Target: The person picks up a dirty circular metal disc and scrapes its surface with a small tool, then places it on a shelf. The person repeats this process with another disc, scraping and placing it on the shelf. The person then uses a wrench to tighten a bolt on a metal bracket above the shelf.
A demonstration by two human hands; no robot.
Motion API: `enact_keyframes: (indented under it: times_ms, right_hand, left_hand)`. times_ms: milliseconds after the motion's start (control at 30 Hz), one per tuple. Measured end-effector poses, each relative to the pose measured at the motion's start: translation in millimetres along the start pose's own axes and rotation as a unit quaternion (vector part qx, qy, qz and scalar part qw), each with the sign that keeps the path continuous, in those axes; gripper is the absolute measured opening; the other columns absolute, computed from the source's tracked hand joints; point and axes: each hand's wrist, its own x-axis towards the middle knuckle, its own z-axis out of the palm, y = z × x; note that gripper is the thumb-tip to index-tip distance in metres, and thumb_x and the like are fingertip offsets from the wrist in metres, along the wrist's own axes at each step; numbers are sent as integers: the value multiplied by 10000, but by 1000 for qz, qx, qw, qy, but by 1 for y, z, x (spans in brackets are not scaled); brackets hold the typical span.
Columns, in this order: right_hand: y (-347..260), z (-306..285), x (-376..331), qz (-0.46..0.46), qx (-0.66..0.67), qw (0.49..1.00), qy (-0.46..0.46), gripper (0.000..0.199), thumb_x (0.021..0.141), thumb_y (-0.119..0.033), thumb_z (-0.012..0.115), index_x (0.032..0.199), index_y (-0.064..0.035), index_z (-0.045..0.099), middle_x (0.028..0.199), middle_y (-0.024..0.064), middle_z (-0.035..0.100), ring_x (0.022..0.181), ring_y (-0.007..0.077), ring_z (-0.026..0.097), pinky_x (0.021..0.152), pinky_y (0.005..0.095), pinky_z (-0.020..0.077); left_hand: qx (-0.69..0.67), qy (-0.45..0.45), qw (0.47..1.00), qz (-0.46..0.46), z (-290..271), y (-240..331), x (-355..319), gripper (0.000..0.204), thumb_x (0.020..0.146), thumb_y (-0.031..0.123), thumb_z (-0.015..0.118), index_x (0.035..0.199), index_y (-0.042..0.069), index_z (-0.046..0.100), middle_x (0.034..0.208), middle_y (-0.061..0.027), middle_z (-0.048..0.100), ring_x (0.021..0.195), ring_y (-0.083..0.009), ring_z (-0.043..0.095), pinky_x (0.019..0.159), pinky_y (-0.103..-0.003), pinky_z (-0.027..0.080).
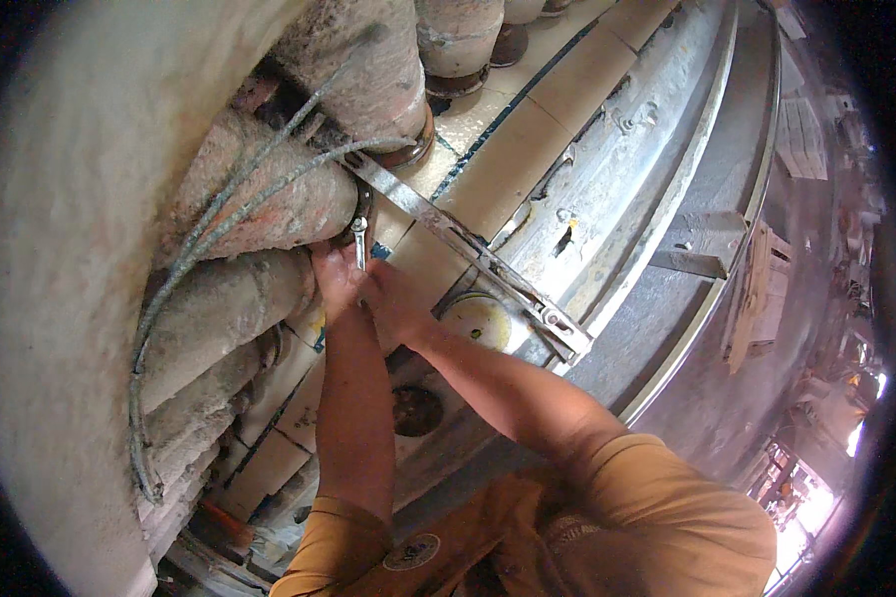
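Observation:
Both my hands meet at the lower end of a small metal wrench [359, 239], beside the dark-ringed tip of a rough, grey-pink cone-shaped casing [269, 189]. The wrench's ring end points up toward that rim. My right hand [396, 300] comes in from the right, its fingers closed at the wrench's lower end. Close against it, my left hand [336, 277] lies under the cone's tip, touching or nearly touching the wrench; its fingers are partly hidden. A slotted metal bar [433, 214] runs just above and right of my hands.
More cones [458, 40] line the left and top. Two grey cables [204, 234] loop down over them. Cream panels [498, 159] and a curved metal trough [657, 119] lie right. A pale round disc [476, 320] and a dark round hole [416, 410] sit near my forearms.

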Motion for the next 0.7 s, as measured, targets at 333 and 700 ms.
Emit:
enact_keyframes:
  times_ms: [333, 700]
  right_hand:
    - [39, -53, 14, -166, -83, 981, 61, 282, 974, -267, 459, 1116, -66, 597, 1024, 150, 647, 923, 290, 614, 812, 384, 482]
    - [52, -73, 50, 3, -115, 993, 4, 307, 978, -306, 435, 1115, -79, 589, 1129, 94, 605, 1066, 246, 575, 899, 356, 448]
  left_hand:
    - [-99, 76, 987, 105, 51, -15, 5, 405, 873, 242, 633, 1236, 79, 552, 1221, -83, 604, 1105, -273, 577, 905, -464, 475]
    - [-82, 90, 988, 97, 63, -20, 9, 484, 832, 237, 689, 1265, 86, 533, 1299, -75, 560, 1175, -298, 537, 959, -509, 452]
